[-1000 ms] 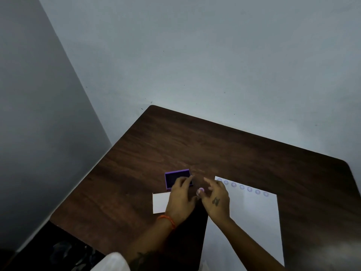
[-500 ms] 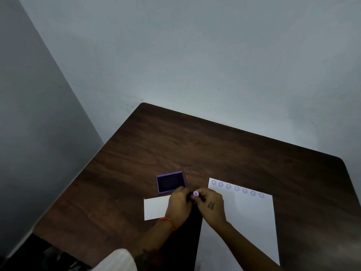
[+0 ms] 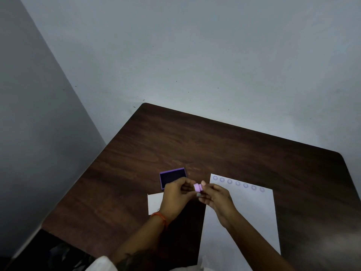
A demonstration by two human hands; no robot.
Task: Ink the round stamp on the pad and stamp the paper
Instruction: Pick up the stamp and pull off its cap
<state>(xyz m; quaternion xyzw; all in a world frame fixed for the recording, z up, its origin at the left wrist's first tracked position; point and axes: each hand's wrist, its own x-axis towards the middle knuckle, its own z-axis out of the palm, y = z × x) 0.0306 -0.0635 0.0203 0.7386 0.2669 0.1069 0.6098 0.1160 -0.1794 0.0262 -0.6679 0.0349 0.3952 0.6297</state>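
A small lilac round stamp point(image 3: 197, 187) is held above the table between both hands, near the paper's left edge. My right hand point(image 3: 215, 196) pinches it from the right with thumb and fingers. My left hand point(image 3: 178, 194) touches its left side with the fingertips. The purple ink pad point(image 3: 172, 176) lies open just behind my left hand, dark inside. The white paper point(image 3: 252, 212) lies to the right, with a row of several round purple prints along its top edge.
A small white card point(image 3: 155, 203) lies on the dark wooden table point(image 3: 214, 145), partly under my left wrist. Grey walls stand close behind and to the left. The table's left edge drops to a dark floor.
Both hands drew back from the ink pad toward me and lifted, and the stamp now shows fully between their fingertips. The pad is uncovered.
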